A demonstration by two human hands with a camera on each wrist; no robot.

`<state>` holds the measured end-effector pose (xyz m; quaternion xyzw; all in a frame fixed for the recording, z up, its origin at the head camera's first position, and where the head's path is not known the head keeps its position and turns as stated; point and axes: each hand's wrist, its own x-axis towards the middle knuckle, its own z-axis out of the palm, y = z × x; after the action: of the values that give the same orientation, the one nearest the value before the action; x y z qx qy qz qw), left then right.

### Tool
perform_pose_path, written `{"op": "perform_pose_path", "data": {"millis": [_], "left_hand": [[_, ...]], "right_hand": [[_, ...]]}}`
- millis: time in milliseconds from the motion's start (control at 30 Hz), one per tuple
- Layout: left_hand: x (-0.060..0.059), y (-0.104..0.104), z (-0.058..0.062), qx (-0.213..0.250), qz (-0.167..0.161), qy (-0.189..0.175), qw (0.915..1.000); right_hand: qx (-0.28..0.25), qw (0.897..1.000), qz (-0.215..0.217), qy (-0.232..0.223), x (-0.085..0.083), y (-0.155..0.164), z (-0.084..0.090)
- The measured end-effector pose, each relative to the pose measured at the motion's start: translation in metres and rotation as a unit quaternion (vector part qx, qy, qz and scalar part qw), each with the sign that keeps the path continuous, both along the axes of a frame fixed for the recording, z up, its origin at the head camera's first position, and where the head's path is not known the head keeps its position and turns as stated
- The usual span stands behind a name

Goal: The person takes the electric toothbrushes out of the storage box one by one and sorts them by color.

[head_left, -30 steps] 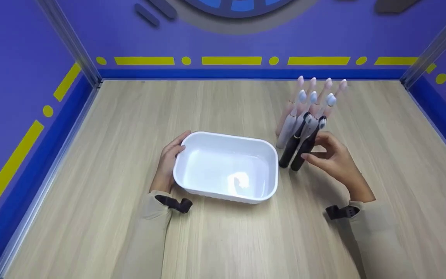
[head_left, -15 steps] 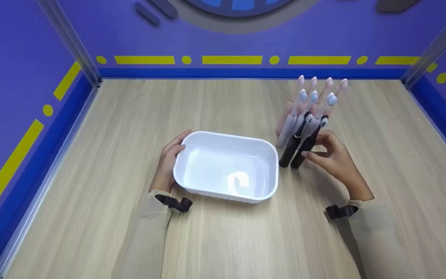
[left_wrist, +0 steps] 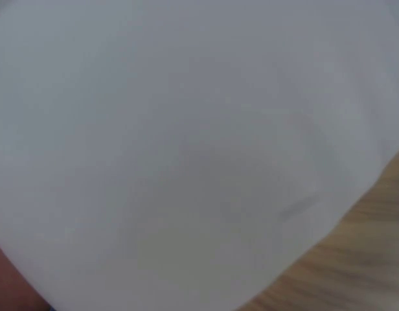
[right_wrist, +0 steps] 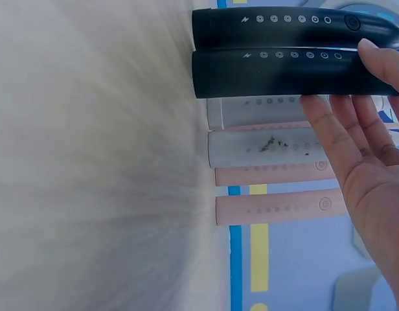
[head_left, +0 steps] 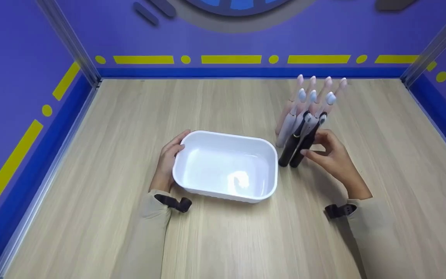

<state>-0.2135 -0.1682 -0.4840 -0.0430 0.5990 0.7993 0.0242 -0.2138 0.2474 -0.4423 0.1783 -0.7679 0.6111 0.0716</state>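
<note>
My right hand [head_left: 329, 153] closes on the nearer black toothbrush [head_left: 305, 143], standing upright just ahead of my fingertips.

Thumb and fingers curl round its handle, long axis vertical; my left hand [head_left: 167, 161], fingers relaxed, rests against the white tub [head_left: 226, 166] well apart.

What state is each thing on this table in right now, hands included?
White tub: upright, nothing inside.
Black toothbrushes: two, standing on end, side by side.
Pale toothbrushes: standing behind the black ones.
Pink toothbrushes: standing at the back.
Left hand: resting on the tub's left side.
Right hand: fingers curled round the nearer black toothbrush.
</note>
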Motion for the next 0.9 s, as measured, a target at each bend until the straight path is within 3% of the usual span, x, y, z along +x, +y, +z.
{"op": "perform_pose_path", "data": {"millis": [367,900], "left_hand": [[-0.0003,-0.0001,-0.0005,0.002,-0.002,-0.008,1.0000],[0.0003,-0.0018,0.0004,0.009,-0.003,0.000,1.0000]], "right_hand": [[0.017,1.000,-0.004,-0.009,0.0020,0.0011,-0.0001],[0.046,0.999,0.025,-0.006,0.0051,0.0076,0.0009]]}}
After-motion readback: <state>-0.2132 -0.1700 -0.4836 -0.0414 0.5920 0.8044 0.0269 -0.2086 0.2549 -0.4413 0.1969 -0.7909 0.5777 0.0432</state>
